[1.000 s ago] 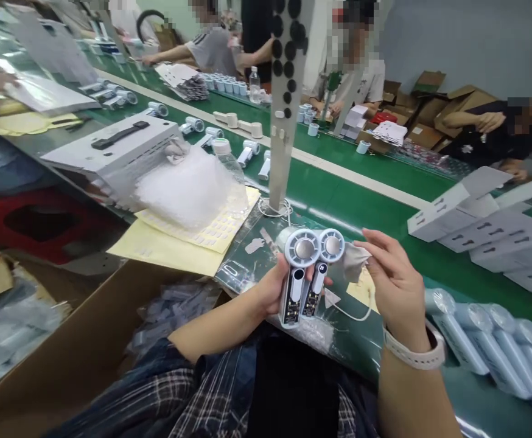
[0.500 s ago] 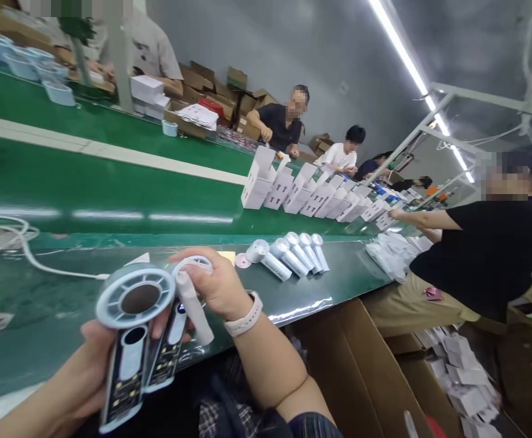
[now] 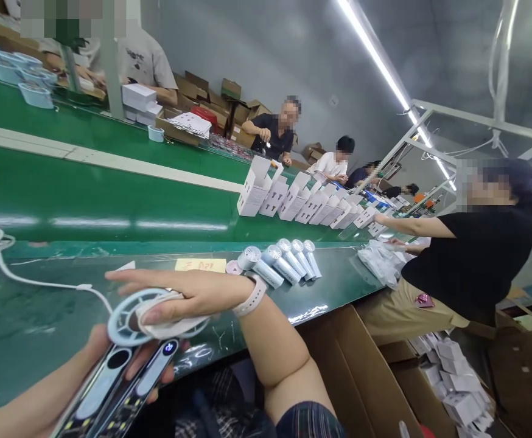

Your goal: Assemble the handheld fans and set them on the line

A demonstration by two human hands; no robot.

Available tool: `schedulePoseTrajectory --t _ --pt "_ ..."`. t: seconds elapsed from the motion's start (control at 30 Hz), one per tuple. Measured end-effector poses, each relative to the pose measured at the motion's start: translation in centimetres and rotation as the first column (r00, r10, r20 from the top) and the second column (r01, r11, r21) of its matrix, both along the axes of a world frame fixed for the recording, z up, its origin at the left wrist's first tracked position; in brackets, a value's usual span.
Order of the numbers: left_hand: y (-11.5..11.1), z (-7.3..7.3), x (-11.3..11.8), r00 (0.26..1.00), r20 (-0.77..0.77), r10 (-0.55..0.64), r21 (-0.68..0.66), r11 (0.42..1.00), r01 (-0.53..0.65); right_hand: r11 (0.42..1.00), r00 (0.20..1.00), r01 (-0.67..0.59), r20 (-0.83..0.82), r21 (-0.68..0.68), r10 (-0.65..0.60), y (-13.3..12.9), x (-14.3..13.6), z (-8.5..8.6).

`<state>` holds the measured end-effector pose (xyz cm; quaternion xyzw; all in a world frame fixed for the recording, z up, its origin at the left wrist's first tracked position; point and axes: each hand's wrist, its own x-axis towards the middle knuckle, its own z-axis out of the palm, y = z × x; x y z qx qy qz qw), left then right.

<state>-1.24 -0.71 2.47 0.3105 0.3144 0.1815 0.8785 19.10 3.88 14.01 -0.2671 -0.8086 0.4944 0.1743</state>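
Observation:
My left hand [image 3: 91,359] is closed around two light-blue handheld fans [image 3: 93,389], held side by side at the lower left. Their handle fronts show bare circuit boards with small lit yellow lamps, and one display [image 3: 170,347] glows with digits. My right hand [image 3: 193,292] lies over the round ribbed fan heads [image 3: 119,322], fingers stretched out, its thumb pressing a white cloth [image 3: 168,322] against them. The second head is mostly hidden under the cloth and hand. A white cable [image 3: 56,285] runs up to the nearer fan head; its end is hidden.
Several finished-looking blue fans [image 3: 288,261] lie in a row on the bench, near a yellow note [image 3: 201,266]. Open white boxes [image 3: 254,188] line the green belt [image 3: 111,194]. A co-worker [image 3: 471,255] stands at the right, beside cardboard boxes [image 3: 352,365]. Other people sit across.
My right hand has moved left over the fan heads, with the white cloth now bunched against them. Both fans have moved lower, and a display now shows lit digits clearly.

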Motion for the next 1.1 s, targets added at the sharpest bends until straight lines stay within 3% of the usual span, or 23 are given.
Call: schedulePoseTrajectory --t 0.07,0.13,0.23,0.3,0.4,0.47,0.53,0.6,0.67,0.7,0.73,0.77,0.83,0.87,0.93,1.0,1.03,1.1 --pt "-1.0 -1.4 -0.4 0.999 -0.012 -0.036 0.047 0.998 0.036 0.995 0.996 -0.079 0.04 -0.055 0.081 0.7 -0.4 -0.6" --pt "-1.7 -2.0 -1.0 0.997 -0.027 -0.067 0.008 0.998 0.068 0.995 0.99 -0.099 0.094 -0.021 0.101 0.7 -0.8 -1.4" --pt "-2.2 -1.0 -1.7 0.998 0.027 -0.051 -0.108 0.993 0.054 0.988 0.992 0.034 0.118 0.15 -0.052 -0.5 -2.1 -2.5" --pt "-2.4 -0.1 -1.9 0.994 0.107 -0.016 -0.118 0.993 0.028 0.95 0.983 0.145 0.068 0.275 -0.169 -1.3 -3.4 -3.0" --pt "-2.0 0.6 -2.1 0.965 0.223 0.141 -0.09 0.988 -0.124 0.912 0.969 0.241 -0.034 0.332 -0.244 -0.9 -5.5 -3.5" --pt "-1.5 0.4 -2.7 0.935 0.272 0.228 -0.068 0.974 -0.218 0.89 0.947 0.322 -0.108 0.323 -0.303 0.8 -7.0 -3.6" --pt "-0.9 0.2 -3.9 0.897 0.341 0.281 0.011 0.953 -0.303 0.834 0.886 0.462 -0.19 0.302 -0.423 3.5 -8.3 -3.8" --pt "-0.5 0.4 -5.5 0.837 0.448 0.314 0.111 0.909 -0.401 0.734 0.786 0.618 -0.241 0.281 -0.569 6.2 -9.3 -4.2" --pt "-0.5 1.2 -7.0 0.787 0.51 0.347 0.178 0.853 -0.492 0.637 0.702 0.711 -0.255 0.296 -0.665 7.6 -9.9 -5.1" --pt "-0.7 1.8 -7.7 0.784 0.503 0.364 0.227 0.819 -0.527 0.618 0.685 0.727 -0.251 0.3 -0.684 7.6 -10.0 -5.6" --pt "-0.8 2.4 -8.2 0.791 0.477 0.383 0.294 0.779 -0.554 0.636 0.695 0.718 -0.238 0.282 -0.679 6.9 -10.0 -6.3" --pt "-1.0 3.1 -8.7 0.805 0.44 0.398 0.371 0.736 -0.566 0.697 0.731 0.682 -0.217 0.221 -0.647 5.8 -9.9 -7.1" --pt "-1.3 4.4 -9.2 0.835 0.361 0.415 0.514 0.659 -0.55 0.869 0.843 0.492 -0.226 -0.047 -0.489 2.3 -9.3 -8.8" --pt "-1.3 5.0 -9.3 0.853 0.317 0.415 0.595 0.614 -0.519 0.906 0.87 0.386 -0.257 -0.174 -0.42 0.3 -8.8 -9.5" --pt "-0.8 5.8 -9.1 0.89 0.234 0.391 0.751 0.508 -0.421 0.893 0.852 0.308 -0.323 -0.329 -0.412 -3.4 -7.4 -10.4" --pt "0.3 5.7 -8.3 0.92 0.178 0.35 0.84 0.432 -0.327 0.84 0.786 0.389 -0.34 -0.378 -0.517 -6.2 -5.3 -10.4" --pt "0.9 5.3 -7.6 0.924 0.185 0.336 0.827 0.455 -0.331 0.812 0.756 0.44 -0.329 -0.384 -0.566 -7.2 -4.3 -10.2" --pt "1.8 4.0 -5.5 0.906 0.25 0.341 0.693 0.591 -0.413 0.764 0.709 0.522 -0.307 -0.379 -0.636 -8.6 -2.3 -9.8"
